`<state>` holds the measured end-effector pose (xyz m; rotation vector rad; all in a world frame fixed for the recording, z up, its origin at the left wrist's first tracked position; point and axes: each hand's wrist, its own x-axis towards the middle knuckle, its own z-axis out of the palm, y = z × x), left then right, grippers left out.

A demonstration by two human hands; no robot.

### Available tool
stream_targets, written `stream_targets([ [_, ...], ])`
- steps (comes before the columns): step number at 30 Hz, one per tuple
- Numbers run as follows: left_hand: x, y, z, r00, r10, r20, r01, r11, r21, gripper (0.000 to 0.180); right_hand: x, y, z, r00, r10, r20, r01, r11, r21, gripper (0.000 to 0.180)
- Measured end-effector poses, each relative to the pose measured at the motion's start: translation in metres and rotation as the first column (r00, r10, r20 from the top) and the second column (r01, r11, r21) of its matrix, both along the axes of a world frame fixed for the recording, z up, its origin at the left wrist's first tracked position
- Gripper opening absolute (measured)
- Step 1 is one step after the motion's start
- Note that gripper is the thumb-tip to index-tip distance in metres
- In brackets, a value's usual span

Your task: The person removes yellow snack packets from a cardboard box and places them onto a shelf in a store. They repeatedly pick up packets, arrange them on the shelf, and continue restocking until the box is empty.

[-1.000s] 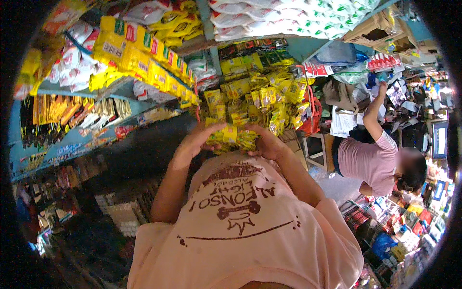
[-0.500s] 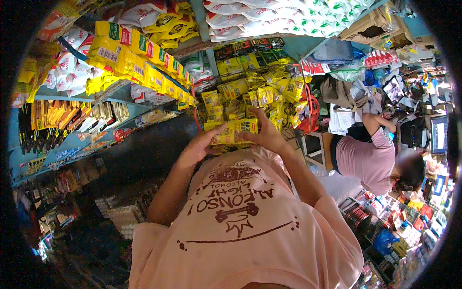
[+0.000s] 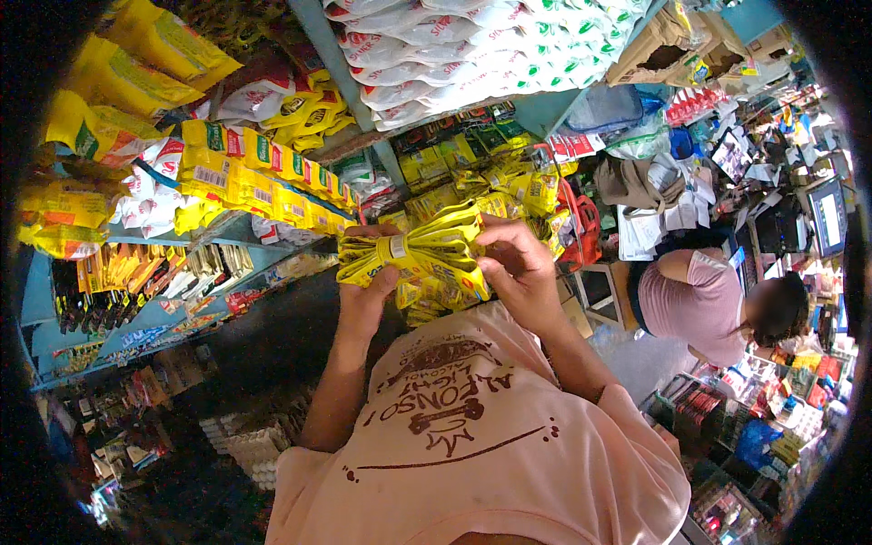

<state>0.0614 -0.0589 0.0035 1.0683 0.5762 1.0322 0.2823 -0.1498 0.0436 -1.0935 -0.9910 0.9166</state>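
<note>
A bundle of yellow seasoning sachets (image 3: 431, 243) is raised before my chest, gathered in the middle by a pale band so that both ends fan out. My left hand (image 3: 365, 298) is closed on its left part, thumb lying along the near side. At the right end, the thumb and fingers of my right hand (image 3: 520, 271) pinch the sachets' edges. Behind and below the bundle, more yellow packets (image 3: 536, 189) fill a red basket (image 3: 583, 229), which the bundle partly hides.
Strips of yellow packets (image 3: 263, 186) hang along the blue shelf at left. White pouches (image 3: 472, 54) are stacked on the upper shelf. To the right, a person in a pink shirt (image 3: 686, 300) leans by a cluttered counter near a monitor (image 3: 827, 222). Egg trays (image 3: 245, 440) stand lower left.
The bundle has come up out of the basket area toward me and turned, showing its banded, fanned edge. Both hands rose with it. The view has shifted slightly.
</note>
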Motion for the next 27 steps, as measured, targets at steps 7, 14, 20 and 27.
stream_targets([
  [7, 0.011, 0.000, 0.042, 0.989, 0.136, -0.058, -0.122, 0.972, 0.199, 0.062, 0.006, -0.001, 0.024, 0.997, -0.005, 0.078, -0.006, 0.990, 0.140, 0.051],
  [14, 0.017, -0.011, 0.060, 0.970, 0.202, -0.133, -0.167, 0.958, 0.234, 0.066, 0.004, 0.006, 0.012, 0.935, -0.198, 0.295, 0.146, 0.971, 0.188, 0.024],
  [20, 0.021, -0.010, 0.072, 0.978, 0.192, -0.082, -0.181, 0.975, 0.127, 0.064, 0.003, 0.007, 0.014, 0.934, -0.211, 0.288, 0.147, 0.962, 0.228, 0.015],
  [27, 0.020, -0.009, 0.066, 0.978, 0.180, -0.102, -0.159, 0.970, 0.185, 0.060, -0.007, 0.004, 0.005, 0.940, -0.300, 0.162, 0.284, 0.952, 0.118, 0.020],
])
